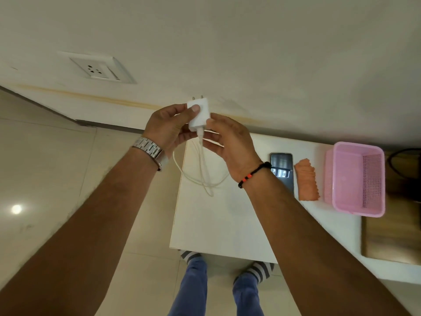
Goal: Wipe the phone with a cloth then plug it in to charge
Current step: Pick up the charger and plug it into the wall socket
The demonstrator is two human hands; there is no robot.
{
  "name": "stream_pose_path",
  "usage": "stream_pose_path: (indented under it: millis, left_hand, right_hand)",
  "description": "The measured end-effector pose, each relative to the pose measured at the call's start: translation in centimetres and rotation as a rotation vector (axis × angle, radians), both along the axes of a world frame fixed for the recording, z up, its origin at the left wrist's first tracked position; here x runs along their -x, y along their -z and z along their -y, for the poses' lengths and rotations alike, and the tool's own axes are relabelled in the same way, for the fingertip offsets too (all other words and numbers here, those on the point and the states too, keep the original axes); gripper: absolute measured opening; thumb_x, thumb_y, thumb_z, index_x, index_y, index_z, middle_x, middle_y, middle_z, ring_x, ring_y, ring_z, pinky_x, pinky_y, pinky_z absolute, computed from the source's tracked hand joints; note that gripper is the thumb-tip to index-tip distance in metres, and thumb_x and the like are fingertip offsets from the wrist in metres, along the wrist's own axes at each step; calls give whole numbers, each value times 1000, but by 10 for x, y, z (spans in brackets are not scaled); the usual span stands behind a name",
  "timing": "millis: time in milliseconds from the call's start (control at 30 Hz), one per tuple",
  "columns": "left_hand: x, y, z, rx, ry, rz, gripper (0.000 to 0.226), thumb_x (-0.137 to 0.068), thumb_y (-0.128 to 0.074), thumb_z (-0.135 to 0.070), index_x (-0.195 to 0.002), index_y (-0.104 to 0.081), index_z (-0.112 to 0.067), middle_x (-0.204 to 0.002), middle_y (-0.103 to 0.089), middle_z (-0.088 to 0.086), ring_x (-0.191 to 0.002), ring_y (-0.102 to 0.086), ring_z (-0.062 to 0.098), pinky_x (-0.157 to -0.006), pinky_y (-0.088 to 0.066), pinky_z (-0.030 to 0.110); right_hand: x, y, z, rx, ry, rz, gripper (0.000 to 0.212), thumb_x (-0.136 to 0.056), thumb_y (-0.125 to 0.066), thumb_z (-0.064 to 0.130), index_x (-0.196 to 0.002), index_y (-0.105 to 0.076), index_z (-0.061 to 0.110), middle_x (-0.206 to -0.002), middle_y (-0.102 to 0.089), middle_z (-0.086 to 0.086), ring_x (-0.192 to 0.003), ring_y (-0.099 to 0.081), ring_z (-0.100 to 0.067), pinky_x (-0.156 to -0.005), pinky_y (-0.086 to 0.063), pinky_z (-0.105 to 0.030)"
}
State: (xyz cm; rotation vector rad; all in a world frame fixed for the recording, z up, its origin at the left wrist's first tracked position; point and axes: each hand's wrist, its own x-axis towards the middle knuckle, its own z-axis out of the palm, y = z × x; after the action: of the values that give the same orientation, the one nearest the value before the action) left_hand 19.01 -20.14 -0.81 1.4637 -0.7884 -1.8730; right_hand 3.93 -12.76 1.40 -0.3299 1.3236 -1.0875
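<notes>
A white charger adapter point(200, 115) is held up in front of the wall, its two pins pointing up. My left hand point(167, 127) grips its left side, thumb on its face. My right hand point(225, 139) pinches the white cable point(201, 169) at the adapter's lower end; the cable hangs down in loops over the white table point(218, 224). The phone point(282, 172) lies face up on the table, partly behind my right wrist. An orange cloth point(307, 181), folded, lies just right of the phone.
A white wall socket point(99, 69) sits on the wall up and to the left of my hands. A pink plastic basket point(357, 179) stands right of the cloth. A wooden surface point(391, 238) lies beyond the table's right end. My legs and striped socks show below.
</notes>
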Motion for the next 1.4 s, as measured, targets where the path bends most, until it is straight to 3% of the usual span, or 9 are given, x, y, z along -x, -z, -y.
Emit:
stream_pose_path:
  millis: [100, 167, 267, 500, 767, 1000, 1233, 1400]
  left_hand:
    - [-20, -7, 8, 64, 28, 48, 31, -89, -80, -21, -116, -75, -7, -104, -80, 17, -90, -78, 33, -71, -63, 38]
    - [-34, -10, 13, 77, -4, 77, 35, -86, -83, -22, -116, -75, -7, -103, -80, 16, -90, -79, 33, -70, -63, 39]
    - [-60, -11, 22, 32, -111, 53, 46, -84, -85, -25, -119, -70, 0, -106, -79, 18, -95, -78, 35, -77, -64, 43]
    - [-124, -7, 33, 2, -210, -11, 33, -86, -81, -14, -114, -72, 0, -113, -77, 21, -103, -76, 34, -82, -63, 40]
    - [-169, -4, 44, 1, -286, 2, 37, -89, -78, -9, -122, -69, 4, -114, -76, 21, -105, -76, 32, -83, -63, 37]
    - [-184, -2, 58, 21, -369, 38, 33, -89, -77, -9, -118, -71, 5, -114, -76, 22, -105, -76, 34, -91, -62, 43]
    - [-190, 1, 73, 33, -399, 79, 27, -88, -78, -6, -112, -73, 5, -107, -78, 22, -96, -78, 34, -76, -64, 38]
    - [-195, 5, 81, 36, -392, 108, 28, -88, -77, -6, -113, -72, 6, -109, -76, 23, -90, -78, 32, -76, -63, 38]
  right_hand:
    - [-21, -3, 17, 47, -67, -4, 30, -96, -67, 25, -119, -70, 6, -111, -76, -16, -103, -75, -27, -94, -60, -42]
    - [-36, -2, 29, 26, -53, -19, 29, -95, -69, 17, -119, -69, 1, -111, -76, -18, -101, -75, -29, -93, -60, -43]
    - [-59, 0, 45, -22, -24, 1, 31, -93, -71, 11, -120, -68, -2, -115, -74, -19, -102, -75, -31, -92, -61, -42]
    - [-116, 6, 80, -45, -83, 21, 26, -88, -75, 9, -113, -70, 0, -108, -76, -15, -92, -77, -25, -75, -63, -29]
    - [-165, 19, 108, -67, -171, -7, 22, -87, -75, 10, -108, -73, 6, -103, -77, -10, -77, -78, -14, -82, -64, -33]
    - [-191, 18, 130, -85, -177, -31, 21, -89, -74, 9, -108, -72, 3, -105, -76, -15, -87, -77, -24, -85, -63, -37]
    - [-204, 18, 143, -113, -173, -51, 27, -89, -73, 8, -115, -70, 0, -110, -75, -19, -95, -75, -29, -88, -63, -40]
    - [-208, 18, 147, -110, -183, -63, 27, -89, -72, 7, -114, -70, 0, -109, -75, -20, -96, -76, -31, -86, -63, -40]
